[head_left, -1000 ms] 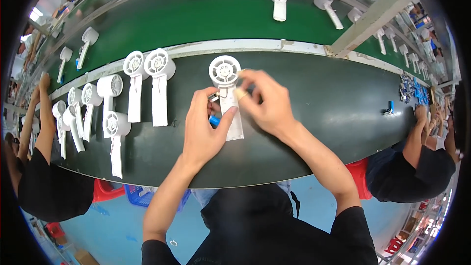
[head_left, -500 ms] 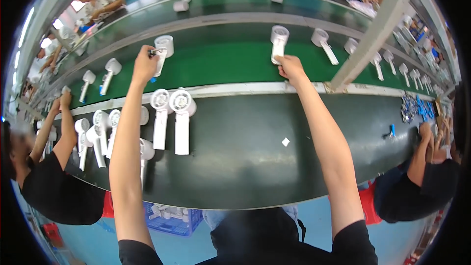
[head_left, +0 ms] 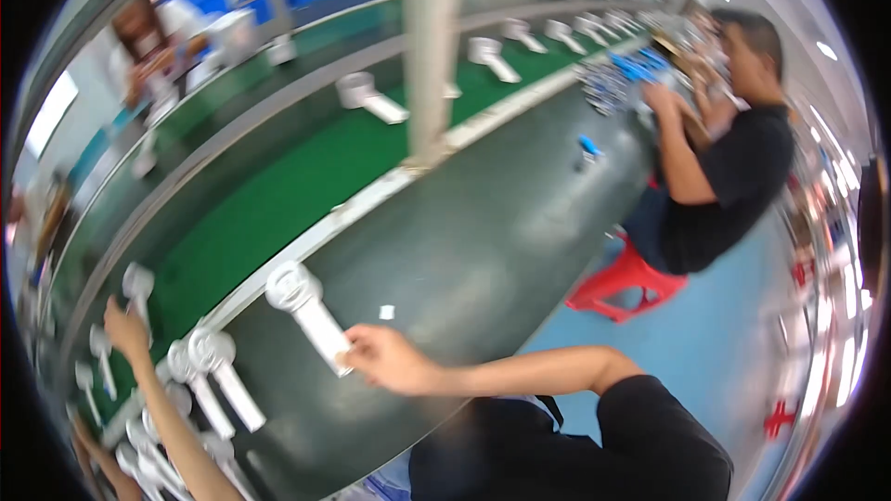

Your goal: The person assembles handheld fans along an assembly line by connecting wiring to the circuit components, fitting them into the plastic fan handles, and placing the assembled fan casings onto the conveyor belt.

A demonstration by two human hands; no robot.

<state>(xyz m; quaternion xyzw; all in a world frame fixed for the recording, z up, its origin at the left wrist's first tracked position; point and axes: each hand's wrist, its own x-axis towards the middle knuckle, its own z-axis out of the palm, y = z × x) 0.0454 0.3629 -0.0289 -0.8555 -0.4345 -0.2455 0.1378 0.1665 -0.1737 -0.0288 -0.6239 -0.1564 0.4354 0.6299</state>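
Observation:
A white handheld fan hangs over the near work surface, its round head up and to the left. My right hand is closed on the bottom end of its handle. Over the green belt at the far left, my left hand is beside another white handheld fan. The fingers of that hand look curled, but blur hides what is in them. Two white fans lie side by side on the work surface, to the right of my left forearm.
A metal post rises at the belt's near edge. More fans lie along the green belt. A small white square and a blue-and-silver piece are on the dark work surface. A co-worker sits on a red stool at right.
The view has swung to the right. My right hand has lifted a fan off the belt and brought it over the near work surface. My left hand stays near a fan on the belt.

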